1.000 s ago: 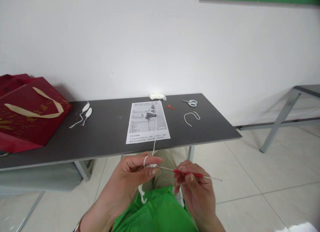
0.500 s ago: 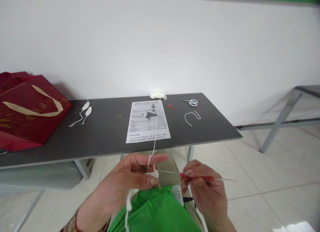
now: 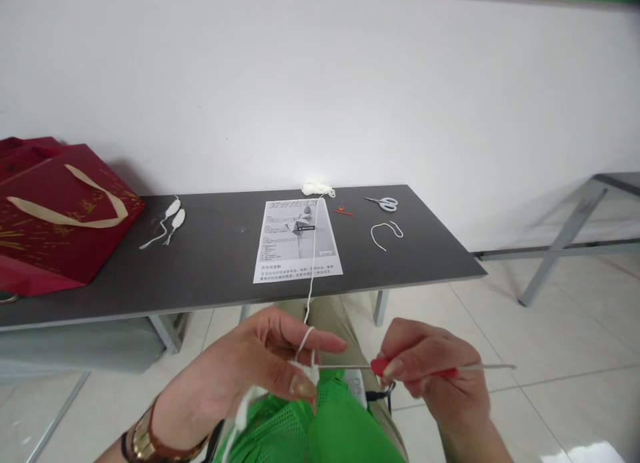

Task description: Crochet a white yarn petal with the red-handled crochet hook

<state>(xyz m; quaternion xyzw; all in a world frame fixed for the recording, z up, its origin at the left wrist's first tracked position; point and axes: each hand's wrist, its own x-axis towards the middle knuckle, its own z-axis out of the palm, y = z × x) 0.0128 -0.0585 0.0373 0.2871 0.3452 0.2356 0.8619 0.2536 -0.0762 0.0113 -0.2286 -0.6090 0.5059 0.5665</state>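
Note:
My left hand (image 3: pixel 273 356) pinches a small piece of white crochet work (image 3: pixel 306 371) between thumb and fingers. White yarn (image 3: pixel 313 263) loops over its outstretched index finger and runs up across the paper to a small skein (image 3: pixel 317 189) at the table's back edge. In my right hand (image 3: pixel 435 366) is a crochet hook (image 3: pixel 345 367) with a red grip, held level. Its left tip meets the edge of the crochet work; the other metal end sticks out to the right. A loose white tail hangs below my left hand.
On the dark table (image 3: pixel 215 263) lie a printed sheet (image 3: pixel 283 250), scissors (image 3: pixel 384 204), a red stick-like item (image 3: pixel 343 213), a cut yarn piece (image 3: pixel 383 236) and two white crocheted petal shapes (image 3: pixel 175 218). A red gift bag (image 3: pixel 75 216) stands at left. Green fabric (image 3: pixel 330 423) covers my lap.
My right hand and the hook have moved right and slightly down. The crochet work and my left hand sit a little lower, and the yarn loop at the index finger has shifted.

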